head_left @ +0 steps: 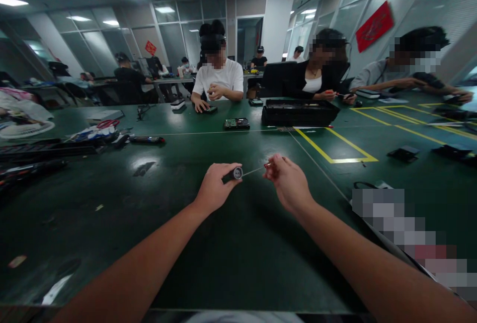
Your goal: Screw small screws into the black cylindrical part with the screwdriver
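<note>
A short dark cylinder (237,173) with a round, light-rimmed end is pinched between the thumb and fingers of my left hand (216,186), above the green table. To its right, the fingers of my right hand (288,181) are closed around a small red, partly clear handle (267,166). A thin metal shaft (252,171) runs from that handle to the cylinder's round end. Whether its tip touches the cylinder or goes into it cannot be made out.
Ahead on the green table (231,243) lie a circuit-board device (237,123) and a long black box (300,113). Tools and a red-tipped pen-like item (147,139) are at left. Black parts (404,153) and a pixelated sheet sit at right. People work across the table.
</note>
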Tool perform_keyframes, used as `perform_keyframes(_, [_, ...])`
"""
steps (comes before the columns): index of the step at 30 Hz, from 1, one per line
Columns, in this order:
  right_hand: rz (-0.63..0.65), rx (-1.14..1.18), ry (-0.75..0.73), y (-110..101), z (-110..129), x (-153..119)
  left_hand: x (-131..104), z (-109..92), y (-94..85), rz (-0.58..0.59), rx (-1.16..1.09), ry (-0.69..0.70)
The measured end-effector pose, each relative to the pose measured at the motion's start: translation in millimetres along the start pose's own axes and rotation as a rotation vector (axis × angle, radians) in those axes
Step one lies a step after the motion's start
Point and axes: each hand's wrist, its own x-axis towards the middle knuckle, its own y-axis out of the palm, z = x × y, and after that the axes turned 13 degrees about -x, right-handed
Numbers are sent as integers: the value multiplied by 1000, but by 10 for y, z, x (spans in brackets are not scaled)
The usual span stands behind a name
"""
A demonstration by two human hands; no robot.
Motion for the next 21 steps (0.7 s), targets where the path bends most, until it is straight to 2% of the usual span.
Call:
perform_keyframes(2, [-50, 68, 71, 3, -85, 55, 11, 4, -7, 10, 11, -39])
perform_keyframes(5, [-108, 80, 56, 12, -114, 58, 10, 32, 0, 44, 13, -99])
perform_keyframes(10, [-145, -108, -116, 20, 22, -56, -1, 10, 17, 62, 37, -93])
perform_keyframes(17, [-59, -472, -375, -26, 167, -183, -4, -52, 19, 73, 62, -91])
perform_keyframes(21, [-51, -581, -462, -36, 236, -205, -5, -50, 16, 78, 55, -104])
